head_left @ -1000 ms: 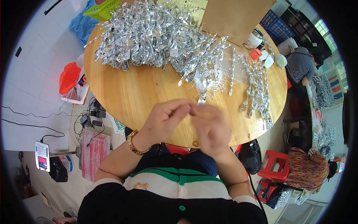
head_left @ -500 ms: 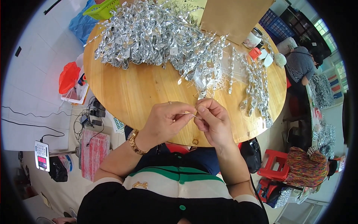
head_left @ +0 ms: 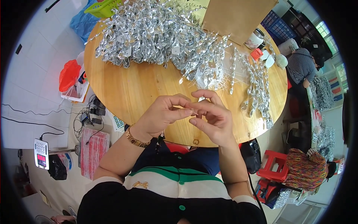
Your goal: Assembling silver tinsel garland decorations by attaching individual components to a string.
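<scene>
My left hand (head_left: 167,114) pinches what looks like a thin, pale thread (head_left: 194,112) between thumb and forefinger, over the near edge of the round wooden table. Against those fingertips rests the forefinger of my right hand (head_left: 214,117). Its thumb stands apart from the bent fingers, and I see nothing gripped there. Below my left wrist dangles a dark, twisted strip (head_left: 160,139); its upper end is hidden. Beyond both hands, a big heap of twisted silver foil strips (head_left: 149,37) with small pale tags covers the far side of the table.
More foil strips (head_left: 257,89) lie at the table's right, near loose white threads (head_left: 220,80). A cardboard box (head_left: 235,18), a jar (head_left: 255,39) and a red box (head_left: 256,53) stand behind. A red stool (head_left: 274,164) and two people are at right; a scale display (head_left: 41,154) stands at left.
My right hand has turned, its thumb coming away from its fingers and its middle finger lifting. My left hand has shifted slightly, and the dark strip under its wrist shows more plainly.
</scene>
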Tool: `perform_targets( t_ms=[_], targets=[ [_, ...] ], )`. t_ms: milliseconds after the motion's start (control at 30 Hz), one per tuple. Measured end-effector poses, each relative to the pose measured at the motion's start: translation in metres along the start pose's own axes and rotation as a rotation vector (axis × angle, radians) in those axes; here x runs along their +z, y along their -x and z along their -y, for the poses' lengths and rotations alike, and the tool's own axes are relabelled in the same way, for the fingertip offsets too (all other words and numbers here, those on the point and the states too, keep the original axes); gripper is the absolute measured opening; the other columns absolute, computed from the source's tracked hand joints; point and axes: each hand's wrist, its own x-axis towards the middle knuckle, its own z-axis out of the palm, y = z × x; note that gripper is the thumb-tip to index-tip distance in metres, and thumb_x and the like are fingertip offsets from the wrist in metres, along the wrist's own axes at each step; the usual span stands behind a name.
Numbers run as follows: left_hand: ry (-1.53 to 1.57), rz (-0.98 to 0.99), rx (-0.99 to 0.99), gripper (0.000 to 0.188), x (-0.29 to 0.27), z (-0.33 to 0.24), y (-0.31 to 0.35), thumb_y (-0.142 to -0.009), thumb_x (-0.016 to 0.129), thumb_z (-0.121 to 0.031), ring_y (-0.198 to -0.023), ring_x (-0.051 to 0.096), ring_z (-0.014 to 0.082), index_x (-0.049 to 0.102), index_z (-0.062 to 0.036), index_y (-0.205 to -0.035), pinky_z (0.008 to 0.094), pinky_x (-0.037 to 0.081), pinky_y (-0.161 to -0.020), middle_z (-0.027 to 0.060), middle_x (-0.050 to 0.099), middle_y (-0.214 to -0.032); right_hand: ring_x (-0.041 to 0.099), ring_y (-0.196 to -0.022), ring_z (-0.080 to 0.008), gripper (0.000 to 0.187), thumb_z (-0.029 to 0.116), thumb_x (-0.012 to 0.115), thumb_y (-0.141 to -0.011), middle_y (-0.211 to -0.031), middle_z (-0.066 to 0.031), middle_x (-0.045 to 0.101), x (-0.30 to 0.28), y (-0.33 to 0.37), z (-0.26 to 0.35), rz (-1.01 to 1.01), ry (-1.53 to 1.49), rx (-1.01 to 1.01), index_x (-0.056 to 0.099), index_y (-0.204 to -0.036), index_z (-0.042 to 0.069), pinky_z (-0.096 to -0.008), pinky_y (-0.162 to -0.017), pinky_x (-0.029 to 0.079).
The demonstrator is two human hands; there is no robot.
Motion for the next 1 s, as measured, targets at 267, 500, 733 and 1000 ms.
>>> perform_targets(
  t_ms=[267,500,733,1000],
  targets=[
    [-0.01,-0.07,0.036,0.009,0.003,0.003,0.001,-0.083,0.06,-0.003,-0.069,0.053,0.0053,0.064,0.0003,-0.09,0.0174,0.04,-0.062,0.0001,0.06,-0.086,0.052,-0.077,-0.0133,0.011,-0.009,0.057,-0.076,-0.094,-0.0116,0.054,-0.004,-0.002,-0.008,-0.302,0.489,-0.362,0.059,-0.085,-0.002,-0.0239,-0.071,0.042],
    [-0.21,-0.184,0.009,0.007,0.001,-0.003,0.004,-0.081,0.062,-0.004,-0.068,0.053,0.004,0.063,0.0012,-0.087,0.0176,0.041,-0.062,-0.0008,0.06,-0.073,0.049,-0.068,-0.0103,0.003,0.005,0.056,-0.082,-0.085,-0.0035,0.055,-0.049,0.002,-0.032,-0.571,0.194,0.014,0.057,-0.084,0.003,-0.0241,-0.061,0.039],
    [-0.911,-0.206,0.785,0.019,0.034,-0.02,0.009,-0.073,0.067,-0.007,-0.075,0.055,0.016,0.063,-0.0015,-0.091,0.0266,0.044,-0.064,0.0068,0.06,-0.087,0.057,-0.069,-0.0135,0.016,0.008,0.064,-0.076,-0.074,-0.0059,0.06,0.031,0.015,-0.016,0.001,-0.077,0.138,0.059,-0.089,0.0,-0.0263,-0.061,0.046],
    [-0.681,-0.396,0.687,0.014,0.003,-0.019,0.024,-0.074,0.065,-0.002,-0.087,0.056,0.0225,0.061,0.0,-0.088,0.0296,0.044,-0.077,0.0111,0.06,-0.093,0.056,-0.09,-0.02,0.014,0.006,0.051,-0.087,-0.096,-0.0141,0.06,-0.153,-0.015,-0.012,-0.995,-0.085,-0.384,0.052,-0.099,-0.002,-0.0301,-0.081,0.045]
  ],
)
